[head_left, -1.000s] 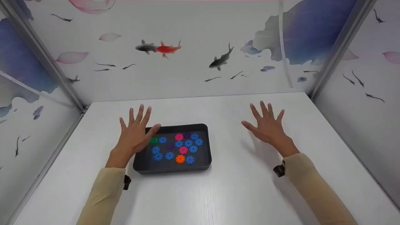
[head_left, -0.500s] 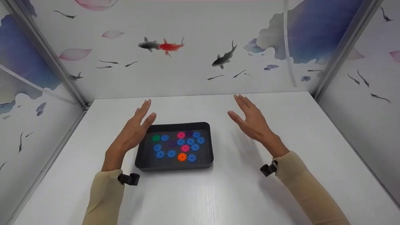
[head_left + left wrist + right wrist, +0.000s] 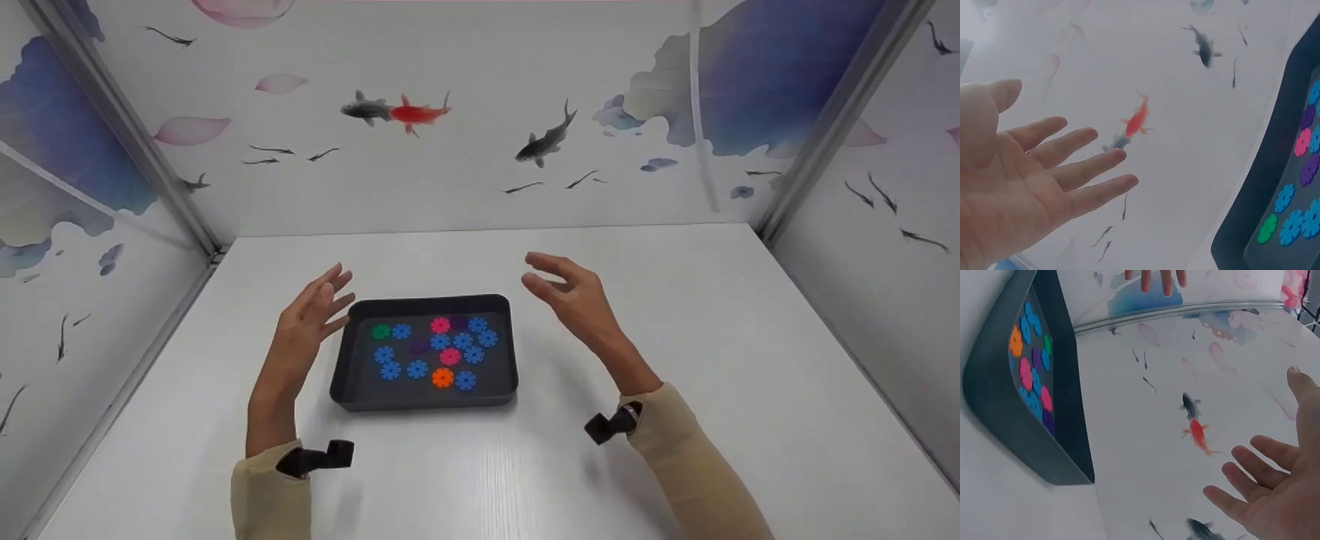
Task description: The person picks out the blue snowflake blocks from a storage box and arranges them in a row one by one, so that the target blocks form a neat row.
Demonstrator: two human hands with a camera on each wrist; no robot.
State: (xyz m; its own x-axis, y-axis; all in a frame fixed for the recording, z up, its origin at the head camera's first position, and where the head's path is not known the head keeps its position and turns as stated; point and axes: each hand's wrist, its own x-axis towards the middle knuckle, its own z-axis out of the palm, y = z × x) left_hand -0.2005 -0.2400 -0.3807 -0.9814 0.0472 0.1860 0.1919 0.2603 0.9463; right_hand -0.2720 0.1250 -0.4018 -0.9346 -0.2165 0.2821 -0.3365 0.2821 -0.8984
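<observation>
A dark grey tray (image 3: 420,400) stands on the white table, with several flat, notched plastic discs in it. Most are blue, like the blue disc (image 3: 417,369); there are also a green disc (image 3: 381,331), an orange disc (image 3: 443,378), pink ones such as the pink disc (image 3: 450,356), and dark purple ones. By the tray's left rim my left hand (image 3: 304,326) hovers, palm turned inward, fingers spread and holding nothing. To the right of the tray, my right hand (image 3: 581,304) is raised, fingers relaxed and slightly bent, nothing in it. Whether the left fingertips touch the rim I cannot tell.
The white table (image 3: 645,300) is enclosed by a back wall (image 3: 450,187) and side walls printed with fish, petals and leaves. Metal posts stand at the back corners. Each wrist carries a small black camera, such as the left camera (image 3: 340,454).
Both hands have turned from palms down with fingers spread to palms facing inward. The right hand has moved left, closer to the tray. The tray and discs stay put; the head view shifts slightly.
</observation>
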